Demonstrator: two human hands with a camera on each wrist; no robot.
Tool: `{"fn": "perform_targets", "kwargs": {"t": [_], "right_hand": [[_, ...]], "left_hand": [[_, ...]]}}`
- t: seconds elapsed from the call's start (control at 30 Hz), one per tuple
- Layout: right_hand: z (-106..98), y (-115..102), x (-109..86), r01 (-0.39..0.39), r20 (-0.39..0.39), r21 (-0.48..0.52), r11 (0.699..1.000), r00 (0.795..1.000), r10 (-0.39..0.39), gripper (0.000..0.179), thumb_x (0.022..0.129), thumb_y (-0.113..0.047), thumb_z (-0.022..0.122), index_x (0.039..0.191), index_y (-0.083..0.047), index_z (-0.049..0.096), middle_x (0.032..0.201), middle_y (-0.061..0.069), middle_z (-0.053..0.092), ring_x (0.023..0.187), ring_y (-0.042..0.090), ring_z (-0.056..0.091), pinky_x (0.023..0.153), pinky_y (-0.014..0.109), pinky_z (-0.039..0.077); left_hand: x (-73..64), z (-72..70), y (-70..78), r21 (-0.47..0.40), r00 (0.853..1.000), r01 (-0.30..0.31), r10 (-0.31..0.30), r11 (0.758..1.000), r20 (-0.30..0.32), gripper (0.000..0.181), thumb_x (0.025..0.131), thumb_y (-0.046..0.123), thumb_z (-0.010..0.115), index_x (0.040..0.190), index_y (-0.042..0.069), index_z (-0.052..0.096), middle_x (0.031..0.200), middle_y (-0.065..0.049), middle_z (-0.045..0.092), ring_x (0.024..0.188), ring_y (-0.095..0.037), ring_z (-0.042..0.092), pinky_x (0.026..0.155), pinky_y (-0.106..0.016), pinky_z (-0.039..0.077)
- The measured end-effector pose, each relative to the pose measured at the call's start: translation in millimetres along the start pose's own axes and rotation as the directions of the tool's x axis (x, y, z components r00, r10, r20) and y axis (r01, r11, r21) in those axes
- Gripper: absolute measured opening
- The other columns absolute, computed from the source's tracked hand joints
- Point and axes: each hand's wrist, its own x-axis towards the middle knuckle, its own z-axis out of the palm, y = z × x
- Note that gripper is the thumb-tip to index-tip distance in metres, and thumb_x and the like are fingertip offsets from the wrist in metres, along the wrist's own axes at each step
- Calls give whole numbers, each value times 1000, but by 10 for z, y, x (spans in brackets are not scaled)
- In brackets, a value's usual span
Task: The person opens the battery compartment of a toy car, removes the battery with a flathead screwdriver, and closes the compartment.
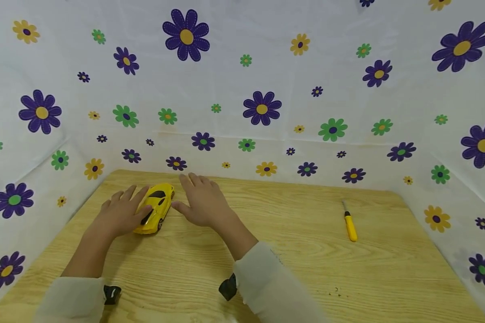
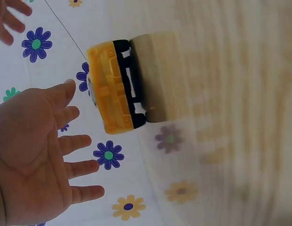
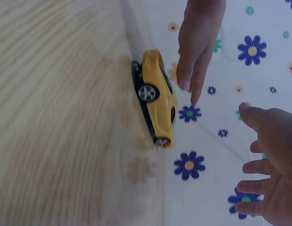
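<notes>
The toy car [image 1: 160,206] stands left of the centre in the head view; its body is glossy yellow, smooth and rounded, with dark windows, and the wheels have spoked grey hubs. It rests on a table [image 1: 291,224] with wavy wood grain. The left hand [image 1: 123,213] is at its left side and hides part of it from the head camera; the right hand [image 1: 202,202] is just beside, at its right. Both hands grasp nothing, their fingers being spread. A slim screwdriver [image 1: 350,226] with yellow-black handle lies at the right, dark crumbs [image 1: 337,289] at the lower right. Behind hangs a creased white cloth [image 1: 226,80], printed with flowers.
</notes>
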Motion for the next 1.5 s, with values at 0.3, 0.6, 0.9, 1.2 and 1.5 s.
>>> {"fn": "perform_targets", "kwargs": {"t": [0.3, 0.6, 0.9, 1.2, 1.5], "right_hand": [[60, -506, 157, 40, 6, -179, 983, 999, -39, 76, 103, -66, 39, 163, -22, 27, 163, 1, 36, 149, 23, 34, 123, 45, 31], [199, -647, 336, 57, 52, -72, 996, 997, -53, 76, 103, -64, 39, 164, -21, 23, 166, 2, 31, 151, 23, 32, 124, 40, 29], [391, -627, 440, 54, 104, -9, 998, 993, -53, 77, 102, -60, 50, 164, -22, 25, 165, 1, 32, 151, 22, 32, 123, 40, 31], [501, -574, 490, 77, 123, 49, 996, 989, -82, 78, 100, -59, 57, 162, -22, 29, 164, 3, 33, 151, 24, 32, 122, 43, 32], [693, -509, 539, 72, 153, 71, 995, 985, -83, 76, 99, -60, 57, 160, -21, 34, 163, 4, 36, 149, 23, 35, 121, 42, 35]], "left_hand": [[-100, 68, -113, -11, 1000, 18, -18, 1000, 13, 77, 108, 59, 34, 163, 7, 23, 160, -37, 19, 137, -65, 24, 104, -85, 22], [-104, 29, -203, 1, 1000, 9, -9, 1000, 17, 71, 109, 49, 42, 162, 6, 22, 160, -36, 20, 136, -65, 25, 102, -85, 26], [-132, 30, -242, -33, 999, 30, -29, 999, 45, 71, 110, 49, 39, 162, 4, 23, 159, -38, 19, 136, -66, 24, 101, -86, 24], [-121, -5, -250, -75, 997, 35, -30, 997, 65, 73, 109, 52, 40, 162, 4, 24, 159, -38, 19, 137, -66, 22, 101, -87, 23], [-56, 21, -331, -125, 997, 3, 6, 992, 72, 70, 108, 46, 46, 157, -1, 32, 152, -40, 33, 131, -69, 30, 99, -84, 32]]}}
